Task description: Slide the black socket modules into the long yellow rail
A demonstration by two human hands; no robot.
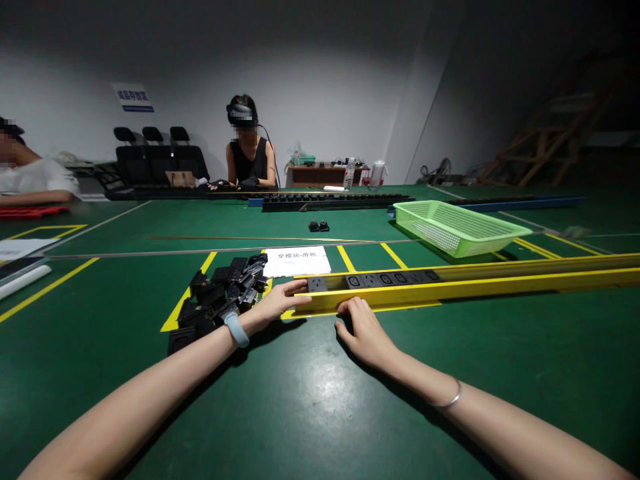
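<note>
A long yellow rail (395,296), shaped like an open channel, lies across the green table. Several black socket modules (385,279) sit in a row inside it. Apart from that row, at the rail's left end, is a single socket module (317,285). My left hand (280,300) is closed about this end, fingers at the module's left side and thumb along the rail's front wall. My right hand (367,333) rests by the rail's front, fingertips touching its lower side, thumb apart and nothing in the grasp. Loose black modules (220,293) are heaped beside my left wrist.
Behind the rail lie a white paper sign (297,261) and a green plastic basket (460,230). Two small black parts (319,227) are farther back. Across the table sits a person (250,157) near a long row of black pieces (335,202); another person (35,173) is at far left.
</note>
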